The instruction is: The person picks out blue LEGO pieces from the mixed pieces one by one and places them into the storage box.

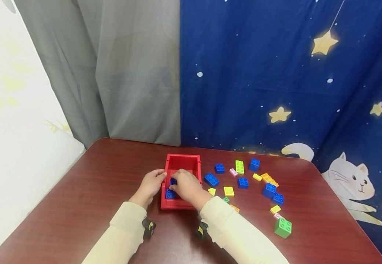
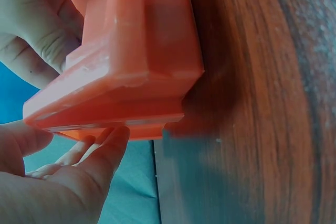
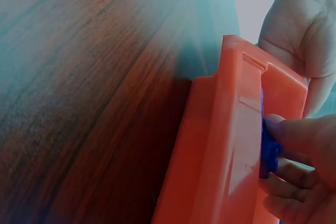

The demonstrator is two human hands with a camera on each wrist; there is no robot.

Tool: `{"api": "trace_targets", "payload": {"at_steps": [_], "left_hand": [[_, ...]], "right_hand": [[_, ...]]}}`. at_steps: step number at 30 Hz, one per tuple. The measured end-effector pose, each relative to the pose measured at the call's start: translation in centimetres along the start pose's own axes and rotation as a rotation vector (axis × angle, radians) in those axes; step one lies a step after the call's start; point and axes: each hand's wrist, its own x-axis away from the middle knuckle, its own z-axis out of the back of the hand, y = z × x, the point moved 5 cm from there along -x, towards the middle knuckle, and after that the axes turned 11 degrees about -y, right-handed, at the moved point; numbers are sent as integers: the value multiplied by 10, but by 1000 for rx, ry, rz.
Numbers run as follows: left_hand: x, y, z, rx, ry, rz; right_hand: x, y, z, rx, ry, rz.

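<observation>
A red plastic box (image 1: 183, 156) with an open top stands on the table. My left hand (image 1: 150, 186) holds its left wall, thumb at the rim and fingers along the outside, as the left wrist view shows. My right hand (image 1: 188, 186) reaches inside and pinches a blue toy building brick (image 3: 270, 148) between thumb and fingers. Another blue brick (image 1: 170, 194) lies in the near left part of the box. The right hand covers part of the box floor, so what lies under it is hidden.
On the dark wooden table (image 1: 111, 183), right of the box, several loose bricks lie scattered: blue (image 1: 212, 179), lime (image 1: 239, 167), yellow (image 1: 229, 191), orange (image 1: 269, 180) and a tall green brick (image 1: 283, 227). Curtains (image 1: 138, 73) hang behind the table's far edge.
</observation>
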Motion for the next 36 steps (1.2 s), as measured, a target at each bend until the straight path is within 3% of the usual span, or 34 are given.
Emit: {"api": "trace_targets", "payload": {"at_steps": [13, 36], "left_hand": [[-3, 2, -1, 25, 0, -13], [0, 2, -1, 22, 10, -17]], "right_hand": [[-3, -4, 1, 45, -39, 21], [-9, -4, -7, -3, -91, 9]]}}
